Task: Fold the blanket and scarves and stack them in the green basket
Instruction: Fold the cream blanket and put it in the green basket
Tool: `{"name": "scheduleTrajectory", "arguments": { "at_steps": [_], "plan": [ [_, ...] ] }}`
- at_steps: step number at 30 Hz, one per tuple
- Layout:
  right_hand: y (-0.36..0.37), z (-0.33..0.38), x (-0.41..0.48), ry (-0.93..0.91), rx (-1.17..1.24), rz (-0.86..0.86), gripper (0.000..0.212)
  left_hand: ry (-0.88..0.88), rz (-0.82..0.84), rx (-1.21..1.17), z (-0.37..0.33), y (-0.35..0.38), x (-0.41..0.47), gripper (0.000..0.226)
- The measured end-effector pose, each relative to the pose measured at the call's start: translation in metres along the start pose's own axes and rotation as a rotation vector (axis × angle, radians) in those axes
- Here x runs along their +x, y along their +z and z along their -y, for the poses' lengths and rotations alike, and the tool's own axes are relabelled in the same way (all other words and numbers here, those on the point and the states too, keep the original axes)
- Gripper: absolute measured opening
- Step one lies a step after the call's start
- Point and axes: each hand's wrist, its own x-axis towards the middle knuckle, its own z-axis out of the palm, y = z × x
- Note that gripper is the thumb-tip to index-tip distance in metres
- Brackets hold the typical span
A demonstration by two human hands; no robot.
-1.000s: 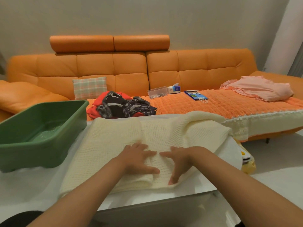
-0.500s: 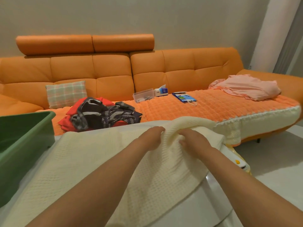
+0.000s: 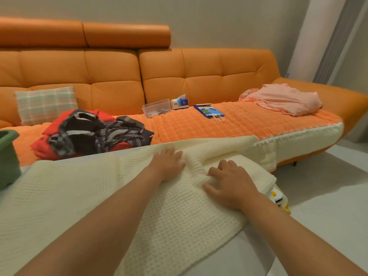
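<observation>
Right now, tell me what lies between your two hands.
Only blanket: a raised ridge of it bunches between the left hand and the right hand, both resting on it. The head view shows this.

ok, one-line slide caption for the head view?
Left hand and right hand rest on the spread cream blanket; scarves lie piled on the orange sofa behind.

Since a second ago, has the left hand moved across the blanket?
Yes. The left hand has gone away from the person, from the near edge of the blanket to its far part, and now lies close to the sofa seat.
</observation>
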Motion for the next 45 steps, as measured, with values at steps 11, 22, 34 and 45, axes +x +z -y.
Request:
{"name": "scheduleTrajectory", "arguments": {
  "at_steps": [11,22,34,45],
  "plan": [
    [-0.011,0.008,-0.02,0.056,0.022,0.06,0.052,0.089,0.032,-0.035,-0.067,0.032,-0.121,0.095],
    [-0.036,0.108,-0.01,-0.167,0.205,-0.078,0.047,-0.072,-0.248,-0.181,0.006,-0.046,-0.191,0.044],
    [-0.011,0.265,-0.072,-0.334,0.281,0.366,0.069,-0.39,-0.001,-0.025,0.143,-0.018,-0.36,0.062],
    [-0.008,0.281,-0.089,-0.166,0.304,0.299,0.074,-0.784,-0.273,-0.226,0.17,-0.017,-0.403,0.051]
  ]
}}
